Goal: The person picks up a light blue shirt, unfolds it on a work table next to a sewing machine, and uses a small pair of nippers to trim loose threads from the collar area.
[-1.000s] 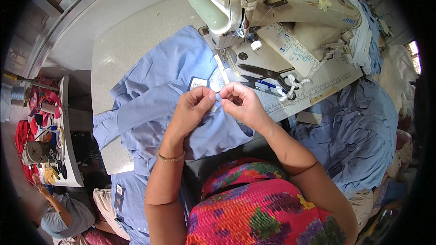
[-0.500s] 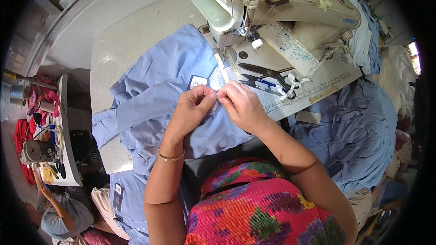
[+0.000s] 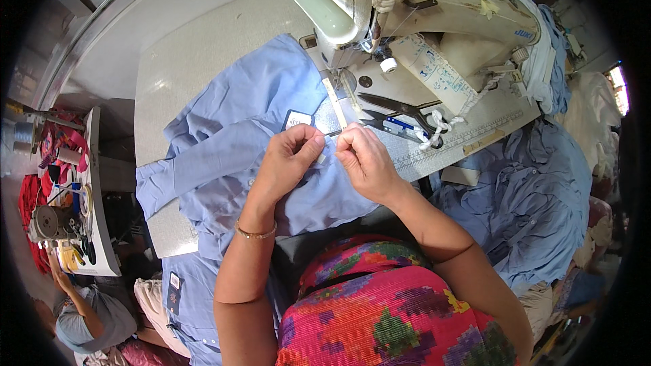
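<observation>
Hands have spread slightly since the earlier frames — right hand (image 3: 366,163) has slid a little to the right, so a gap now shows between the fingertips, with a thin dark strand (image 3: 332,133) across it. Left hand (image 3: 291,159) hardly moved. Both hands closed in a thumb-and-finger pinch, one at each end of the strand; cannot tell whether it is thread or cord. Strand sits over the near part of a light blue shirt (image 3: 237,105), just beside a dark tag (image 3: 297,120) with a white label. Shirt lies spread and creased on the table (image 3: 173,71), one sleeve out to the left, top end close to the sewing machine (image 3: 434,0). Right of the hands: black scissors (image 3: 395,104), blades toward the machine, and a knotted white rope (image 3: 441,125) by the handles. Heap of blue clothes (image 3: 522,190) off the table's right edge — another blue shirt (image 3: 193,285) hangs at lower left. Co-worker (image 3: 102,322) at far lower left, arm raised toward a side table (image 3: 102,230).
</observation>
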A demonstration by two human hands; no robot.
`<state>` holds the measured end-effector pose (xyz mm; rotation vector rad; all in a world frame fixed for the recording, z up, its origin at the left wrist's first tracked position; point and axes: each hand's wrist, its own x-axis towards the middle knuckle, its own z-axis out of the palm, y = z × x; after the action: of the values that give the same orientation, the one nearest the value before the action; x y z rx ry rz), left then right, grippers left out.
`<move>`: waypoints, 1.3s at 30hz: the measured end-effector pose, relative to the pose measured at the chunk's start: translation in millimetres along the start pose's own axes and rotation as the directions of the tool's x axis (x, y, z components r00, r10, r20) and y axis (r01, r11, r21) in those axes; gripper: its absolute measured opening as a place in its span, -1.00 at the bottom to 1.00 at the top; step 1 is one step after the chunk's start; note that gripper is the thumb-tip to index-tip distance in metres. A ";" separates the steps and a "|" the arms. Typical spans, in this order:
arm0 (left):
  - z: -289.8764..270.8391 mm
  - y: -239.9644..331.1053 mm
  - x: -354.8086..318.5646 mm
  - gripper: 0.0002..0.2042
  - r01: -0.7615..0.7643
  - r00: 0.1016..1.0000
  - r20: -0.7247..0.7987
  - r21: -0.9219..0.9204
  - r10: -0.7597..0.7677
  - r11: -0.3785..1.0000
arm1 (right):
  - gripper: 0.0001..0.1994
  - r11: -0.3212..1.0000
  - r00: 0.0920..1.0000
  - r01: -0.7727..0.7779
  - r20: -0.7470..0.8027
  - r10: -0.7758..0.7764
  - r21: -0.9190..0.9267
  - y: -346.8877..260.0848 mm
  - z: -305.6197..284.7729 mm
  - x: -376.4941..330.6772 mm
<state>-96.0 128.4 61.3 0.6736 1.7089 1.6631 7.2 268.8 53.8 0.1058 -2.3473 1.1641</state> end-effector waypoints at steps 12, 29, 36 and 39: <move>0.3 1.0 -0.4 -0.84 -0.010 1.000 0.029 0.000 0.010 1.000 | -0.83 0.957 0.994 0.087 -0.042 -0.102 -0.277 -5.9 -4.2 7.7; -0.2 3.5 -0.9 -0.84 -0.007 1.000 0.016 0.017 0.007 1.000 | -0.87 1.000 0.997 -0.015 -0.072 0.017 0.015 0.0 -5.1 3.7; -0.3 1.0 -0.7 -0.84 0.001 0.999 0.038 0.020 -0.002 1.000 | -0.88 0.936 0.992 0.094 -0.043 -0.115 -0.340 -6.1 -5.3 2.9; 0.5 0.4 -0.8 -0.83 -0.008 0.999 0.038 0.039 0.006 0.999 | -0.89 0.904 0.989 0.113 -0.045 -0.144 -0.413 -7.1 -2.4 4.4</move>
<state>-95.1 128.2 61.8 0.7259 1.7178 1.6155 6.4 266.9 62.3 0.0665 -2.4224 0.5837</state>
